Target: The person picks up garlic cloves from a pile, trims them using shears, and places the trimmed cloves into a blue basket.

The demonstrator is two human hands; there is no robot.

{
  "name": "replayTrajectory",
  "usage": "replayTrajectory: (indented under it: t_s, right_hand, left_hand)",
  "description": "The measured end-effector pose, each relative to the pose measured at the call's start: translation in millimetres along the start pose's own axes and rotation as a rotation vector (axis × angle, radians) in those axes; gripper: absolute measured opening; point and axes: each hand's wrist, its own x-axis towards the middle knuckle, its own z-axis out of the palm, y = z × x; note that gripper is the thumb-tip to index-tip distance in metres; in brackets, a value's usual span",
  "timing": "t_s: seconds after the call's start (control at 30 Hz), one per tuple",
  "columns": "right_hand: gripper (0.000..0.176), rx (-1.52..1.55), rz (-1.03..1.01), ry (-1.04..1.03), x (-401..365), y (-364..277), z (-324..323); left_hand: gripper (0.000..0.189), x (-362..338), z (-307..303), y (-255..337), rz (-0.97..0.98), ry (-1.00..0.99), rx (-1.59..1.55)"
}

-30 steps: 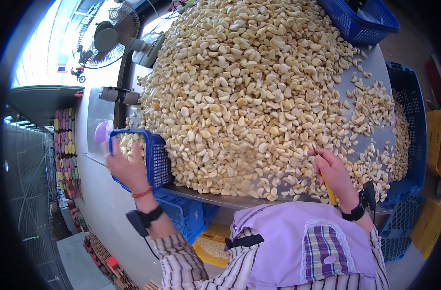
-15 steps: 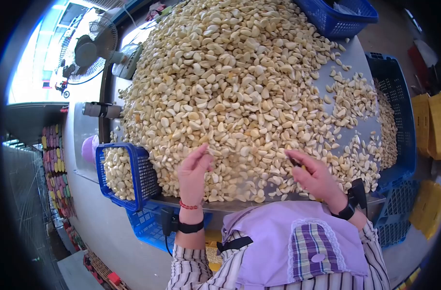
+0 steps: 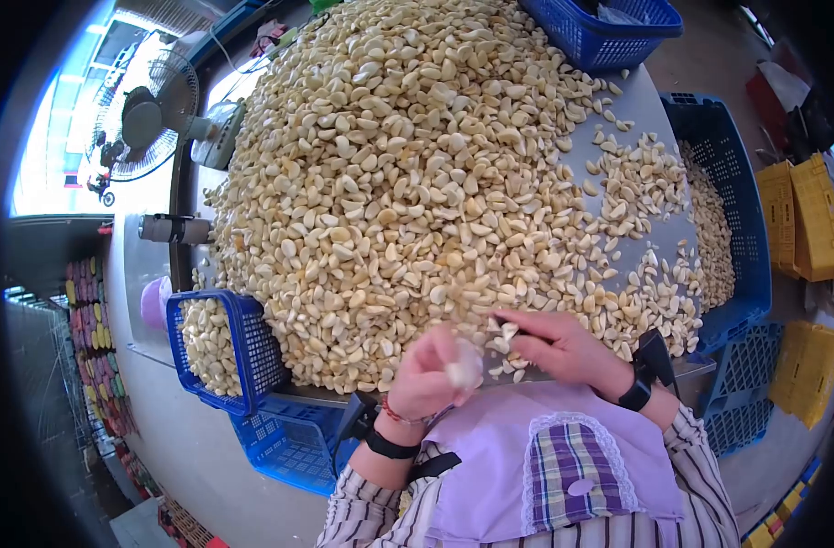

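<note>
— Where is the clove sitting?
— I'm seeing the left hand (image 3: 426,374) pinching a peeled garlic clove (image 3: 463,373) at the table edge, just beside the right hand (image 3: 563,347).
— And the right?
— It's curling its fingers low against the garlic pile (image 3: 408,164). I cannot tell whether it's gripping anything. A blue basket (image 3: 266,342) of cloves is sitting left of both.

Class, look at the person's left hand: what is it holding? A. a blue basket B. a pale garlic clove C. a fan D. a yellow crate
B: the left hand pinches a pale garlic clove at the table edge, while the blue basket stands untouched beside it.
</note>
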Motion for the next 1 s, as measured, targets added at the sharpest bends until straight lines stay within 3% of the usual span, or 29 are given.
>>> replayTrajectory:
  t_s: [0.03,0.1,0.17,0.23,0.27,0.37,0.4,0.47,0.53,0.6,0.67,0.8,1.0]
  right_hand:
    - [0.043,0.121,0.151,-0.021,-3,-4,-7]
    - [0.043,0.201,0.220,0.016,-5,-5,-10]
    - [0.042,0.284,0.299,0.080,-6,-4,-10]
    - [0.042,0.300,0.294,0.078,-5,0,-8]
    - [0.043,0.317,0.288,0.078,-5,1,-8]
    - [0.043,0.321,0.313,0.079,-6,-3,-9]
    - [0.043,0.324,0.313,0.091,-7,-3,-10]
    - [0.044,0.330,0.275,0.106,-9,-3,-11]
    - [0.046,0.242,0.218,0.120,-9,1,-11]
    - [0.048,0.146,0.167,0.132,-9,2,-8]
    - [0.052,0.065,0.067,0.090,-7,1,-3]
    - [0.062,-0.181,0.137,-0.095,0,-14,-5]
    - [0.064,-0.217,0.097,-0.069,0,-9,0]
  left_hand:
    - [0.024,3,2,8,0.119,-0.009,0.016]
    - [0.021,12,8,31,0.379,0.312,-0.278]
    - [0.015,10,-38,76,0.437,0.305,0.229]
    - [0.018,21,-48,109,0.390,0.706,1.774]
    - [0.018,22,-60,119,0.392,0.710,1.774]
    - [0.016,33,-101,135,0.625,0.449,2.433]
    - [0.016,35,-101,133,0.627,0.432,2.433]
    - [0.014,30,-91,119,0.174,0.665,1.497]
    - [0.009,28,-73,99,0.166,0.657,1.353]
    - [0.002,24,-53,78,0.044,0.537,0.800]
    - [0.006,26,-40,53,0.037,0.465,0.753]
    - [0.016,30,-23,12,0.079,0.314,0.788]
    - [0.026,20,-6,-1,-0.042,0.326,0.856]
